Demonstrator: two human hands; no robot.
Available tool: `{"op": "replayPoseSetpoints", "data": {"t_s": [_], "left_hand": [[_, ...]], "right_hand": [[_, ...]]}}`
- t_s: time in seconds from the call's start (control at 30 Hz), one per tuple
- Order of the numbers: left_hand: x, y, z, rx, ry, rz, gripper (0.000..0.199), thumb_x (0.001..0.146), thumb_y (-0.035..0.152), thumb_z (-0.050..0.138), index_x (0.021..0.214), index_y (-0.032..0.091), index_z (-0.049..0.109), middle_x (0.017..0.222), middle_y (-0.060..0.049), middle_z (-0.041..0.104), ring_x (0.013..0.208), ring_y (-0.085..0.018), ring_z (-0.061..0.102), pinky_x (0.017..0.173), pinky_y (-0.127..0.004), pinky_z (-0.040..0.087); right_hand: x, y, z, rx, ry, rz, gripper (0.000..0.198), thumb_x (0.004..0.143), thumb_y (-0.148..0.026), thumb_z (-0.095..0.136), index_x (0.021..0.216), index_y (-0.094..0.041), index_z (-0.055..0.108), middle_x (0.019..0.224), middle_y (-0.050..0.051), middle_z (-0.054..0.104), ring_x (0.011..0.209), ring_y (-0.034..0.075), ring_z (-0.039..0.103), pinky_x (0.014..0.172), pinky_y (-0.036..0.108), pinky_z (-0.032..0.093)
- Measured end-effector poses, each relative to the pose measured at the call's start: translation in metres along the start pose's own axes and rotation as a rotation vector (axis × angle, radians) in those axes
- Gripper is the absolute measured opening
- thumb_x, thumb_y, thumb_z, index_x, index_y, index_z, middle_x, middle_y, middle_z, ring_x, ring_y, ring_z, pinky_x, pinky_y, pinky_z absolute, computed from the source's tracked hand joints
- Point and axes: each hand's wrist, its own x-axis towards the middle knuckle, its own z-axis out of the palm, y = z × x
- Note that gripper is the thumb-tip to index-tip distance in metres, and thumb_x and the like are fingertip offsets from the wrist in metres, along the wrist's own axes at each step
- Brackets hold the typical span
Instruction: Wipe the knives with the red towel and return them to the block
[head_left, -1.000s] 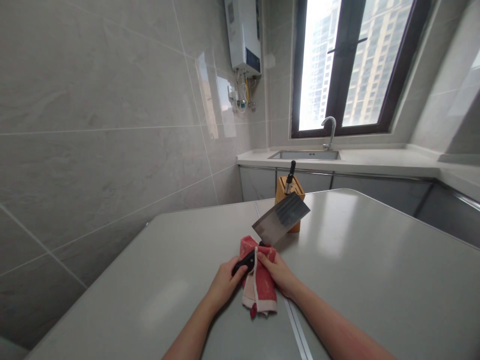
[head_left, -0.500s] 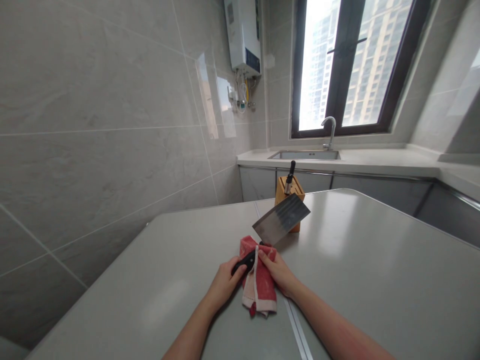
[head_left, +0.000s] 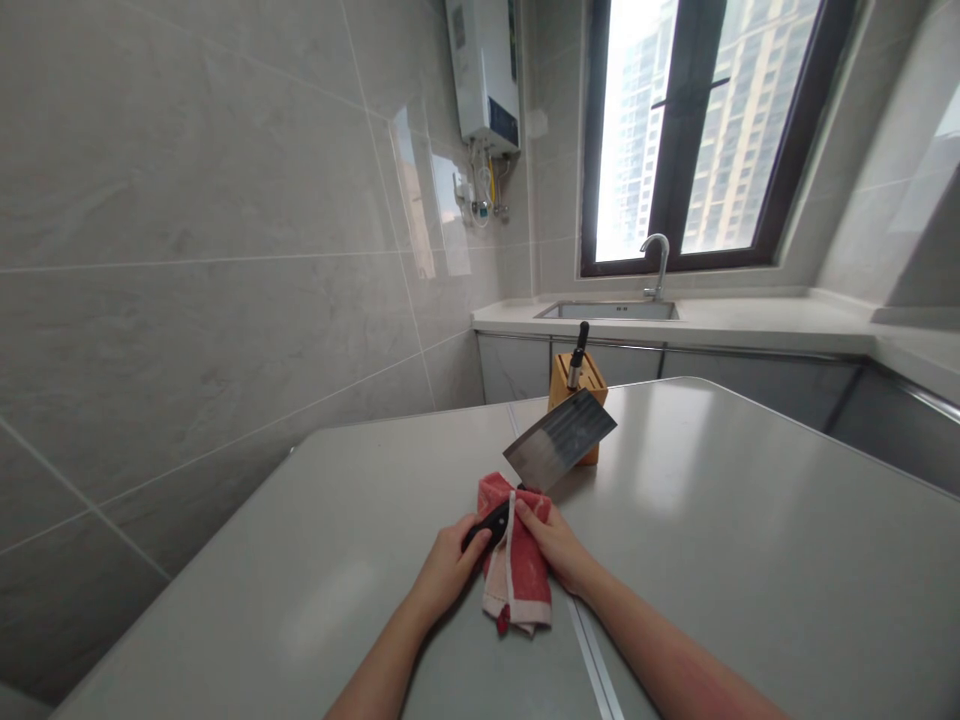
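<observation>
A cleaver is held tilted above the table, its broad blade pointing up and to the right. Round the end of its black handle is my left hand, closed. My right hand pinches a red and pale pink towel where the handle meets the blade. The towel wraps that part and its lower end hangs down; the fingers beneath it are hidden. Behind the blade stands a wooden knife block, partly covered by it, with a black-handled tool upright in a slot.
The pale table spreads on both sides, with a strip seam near my right forearm. Beyond it are a white counter, a sink and a faucet. A tiled wall borders the left side.
Almost nothing differs. The whole view has shifted very slightly, and the cleaver blade sits a touch lower and further left. Both hands keep the same hold.
</observation>
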Motion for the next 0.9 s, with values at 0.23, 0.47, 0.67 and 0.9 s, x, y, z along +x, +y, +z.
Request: {"op": "replayPoseSetpoints", "data": {"t_s": [0.23, 0.47, 0.67, 0.9], "left_hand": [[-0.0017, 0.0012, -0.0010, 0.004, -0.004, 0.009, 0.032, 0.089, 0.041, 0.044, 0.092, 0.015, 0.063, 0.081, -0.003, 0.067, 0.071, -0.017, 0.056, 0.065, -0.024, 0.041], [-0.0027, 0.0036, -0.0021, 0.003, -0.016, 0.018, 0.029, 0.088, 0.039, 0.047, 0.093, 0.015, 0.063, 0.081, -0.003, 0.066, 0.070, -0.016, 0.056, 0.064, -0.023, 0.040], [-0.0026, 0.0046, -0.0026, -0.011, -0.020, 0.026, 0.028, 0.088, 0.037, 0.048, 0.097, 0.015, 0.063, 0.084, -0.003, 0.067, 0.071, -0.016, 0.056, 0.065, -0.023, 0.040], [-0.0023, 0.0019, -0.0021, -0.006, -0.016, 0.034, 0.027, 0.089, 0.037, 0.048, 0.096, 0.016, 0.063, 0.083, -0.002, 0.066, 0.072, -0.016, 0.056, 0.065, -0.022, 0.040]], "right_hand": [[0.0012, 0.0021, -0.0006, 0.018, -0.005, 0.000, 0.043, 0.068, -0.055, 0.067, 0.094, -0.022, 0.066, 0.089, 0.004, 0.071, 0.085, 0.024, 0.063, 0.083, 0.039, 0.048], [0.0032, 0.0048, -0.0032, 0.019, -0.006, 0.006, 0.042, 0.065, -0.049, 0.072, 0.093, -0.020, 0.062, 0.092, 0.005, 0.070, 0.081, 0.022, 0.063, 0.078, 0.038, 0.049], [0.0018, 0.0037, -0.0027, 0.007, -0.013, 0.002, 0.040, 0.064, -0.046, 0.073, 0.091, -0.018, 0.063, 0.087, 0.005, 0.071, 0.079, 0.021, 0.063, 0.077, 0.036, 0.049], [0.0035, 0.0050, -0.0025, -0.001, 0.010, 0.007, 0.043, 0.065, -0.051, 0.071, 0.093, -0.019, 0.064, 0.091, 0.004, 0.071, 0.081, 0.022, 0.064, 0.080, 0.038, 0.048]]}}
